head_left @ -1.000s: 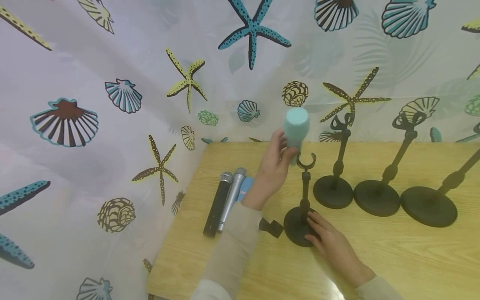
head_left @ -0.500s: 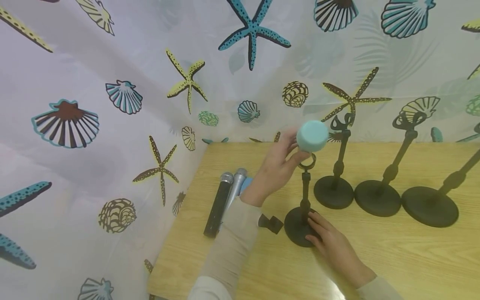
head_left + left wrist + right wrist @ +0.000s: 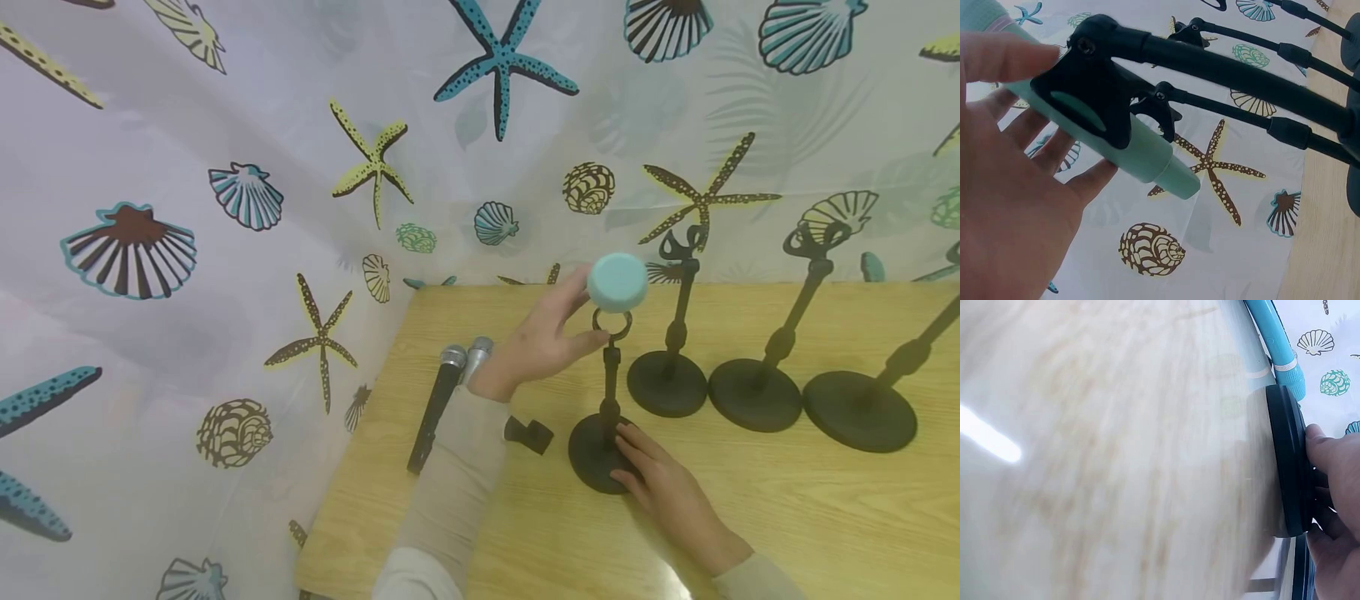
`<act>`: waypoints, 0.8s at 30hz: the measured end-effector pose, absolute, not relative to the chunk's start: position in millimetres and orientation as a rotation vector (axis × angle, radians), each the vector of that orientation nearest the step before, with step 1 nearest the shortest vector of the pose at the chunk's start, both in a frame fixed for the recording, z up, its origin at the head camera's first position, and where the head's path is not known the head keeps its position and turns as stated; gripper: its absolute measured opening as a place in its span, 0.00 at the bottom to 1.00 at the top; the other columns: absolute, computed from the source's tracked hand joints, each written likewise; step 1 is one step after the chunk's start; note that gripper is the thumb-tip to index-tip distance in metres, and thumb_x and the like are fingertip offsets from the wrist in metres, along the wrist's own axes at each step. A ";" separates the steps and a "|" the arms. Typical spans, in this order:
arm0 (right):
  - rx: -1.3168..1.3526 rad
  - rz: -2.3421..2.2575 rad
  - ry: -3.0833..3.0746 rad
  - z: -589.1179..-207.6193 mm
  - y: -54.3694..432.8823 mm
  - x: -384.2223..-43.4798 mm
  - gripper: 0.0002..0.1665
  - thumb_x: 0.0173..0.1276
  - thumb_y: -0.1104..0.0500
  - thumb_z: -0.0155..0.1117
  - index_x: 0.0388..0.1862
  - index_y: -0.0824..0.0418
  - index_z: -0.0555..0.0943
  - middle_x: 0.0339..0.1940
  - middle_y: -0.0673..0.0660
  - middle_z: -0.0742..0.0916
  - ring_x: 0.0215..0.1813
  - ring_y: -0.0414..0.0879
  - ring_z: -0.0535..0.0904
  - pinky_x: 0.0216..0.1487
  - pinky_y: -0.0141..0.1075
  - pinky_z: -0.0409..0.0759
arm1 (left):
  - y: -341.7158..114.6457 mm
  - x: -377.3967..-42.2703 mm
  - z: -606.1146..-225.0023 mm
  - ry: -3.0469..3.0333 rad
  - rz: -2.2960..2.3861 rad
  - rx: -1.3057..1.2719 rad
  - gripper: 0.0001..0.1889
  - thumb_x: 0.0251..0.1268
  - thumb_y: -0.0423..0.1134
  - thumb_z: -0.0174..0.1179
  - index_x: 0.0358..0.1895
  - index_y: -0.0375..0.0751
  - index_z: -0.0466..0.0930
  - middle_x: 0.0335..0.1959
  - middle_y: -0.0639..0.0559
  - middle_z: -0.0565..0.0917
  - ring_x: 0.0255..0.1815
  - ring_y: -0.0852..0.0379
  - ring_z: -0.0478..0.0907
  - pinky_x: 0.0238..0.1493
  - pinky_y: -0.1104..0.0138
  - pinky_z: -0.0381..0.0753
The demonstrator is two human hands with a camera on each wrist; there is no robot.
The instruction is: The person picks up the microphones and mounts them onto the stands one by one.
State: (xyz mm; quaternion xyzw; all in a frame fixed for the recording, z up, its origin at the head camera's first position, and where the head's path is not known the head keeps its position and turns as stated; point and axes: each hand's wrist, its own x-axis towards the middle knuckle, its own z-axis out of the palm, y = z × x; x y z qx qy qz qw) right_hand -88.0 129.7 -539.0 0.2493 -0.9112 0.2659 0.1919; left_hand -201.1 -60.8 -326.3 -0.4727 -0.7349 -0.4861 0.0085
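My left hand (image 3: 543, 337) holds a mint-green microphone (image 3: 617, 283) at the clip of the nearest black desktop microphone stand (image 3: 611, 379). In the left wrist view the microphone (image 3: 1147, 150) lies slantwise through the clip (image 3: 1094, 100), its narrower tail sticking out past it. The thumb is on the near side, with the other fingers behind the microphone. My right hand (image 3: 671, 492) rests on the round base (image 3: 588, 454) of this stand, fingers extended beside the pole. The right wrist view shows that hand (image 3: 1341, 487) against the top of the base (image 3: 1288, 462).
Several more black stands (image 3: 667, 383) line up to the right. A black microphone (image 3: 437, 408) and a silver one (image 3: 477, 357) lie on the left of the wooden table (image 3: 360, 492). A light-blue microphone (image 3: 1277, 347) and a small black piece (image 3: 529, 435) are nearby. A patterned curtain hangs behind.
My left hand has brought the mint-green microphone right and down from beside the stand to its clip, tipping its end toward the camera. My right hand has stayed on the base.
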 end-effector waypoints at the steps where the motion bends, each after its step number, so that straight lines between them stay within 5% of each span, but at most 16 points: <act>1: 0.704 0.742 -2.556 -539.2 129.5 -88.5 0.29 0.56 0.60 0.76 0.53 0.76 0.81 0.62 0.69 0.80 0.60 0.65 0.80 0.54 0.49 0.83 | -62.5 -202.0 -325.8 -2.305 -1.505 -1.499 0.38 0.59 0.22 0.59 0.73 0.30 0.55 0.71 0.34 0.65 0.77 0.48 0.60 0.79 0.65 0.57; 6: 0.703 0.727 -2.551 -541.2 129.3 -90.4 0.30 0.55 0.60 0.77 0.53 0.76 0.81 0.62 0.70 0.80 0.60 0.65 0.80 0.55 0.50 0.83 | -61.4 -203.4 -323.1 -2.434 -1.305 -1.468 0.42 0.54 0.17 0.62 0.74 0.32 0.55 0.73 0.39 0.66 0.78 0.50 0.60 0.78 0.70 0.57; 12: 0.709 0.733 -2.544 -542.0 129.4 -90.3 0.30 0.55 0.60 0.77 0.53 0.76 0.80 0.62 0.70 0.80 0.60 0.66 0.79 0.55 0.50 0.83 | -50.1 -202.3 -318.3 -2.544 -1.009 -1.348 0.41 0.50 0.23 0.72 0.69 0.35 0.62 0.66 0.44 0.74 0.70 0.53 0.69 0.75 0.75 0.61; 24: 0.696 0.720 -2.579 -541.3 129.6 -89.0 0.30 0.57 0.59 0.76 0.54 0.75 0.80 0.63 0.69 0.80 0.61 0.65 0.80 0.55 0.49 0.83 | -47.6 -198.2 -318.2 -2.617 -0.924 -1.242 0.34 0.54 0.28 0.72 0.65 0.42 0.68 0.61 0.50 0.78 0.65 0.57 0.73 0.71 0.77 0.66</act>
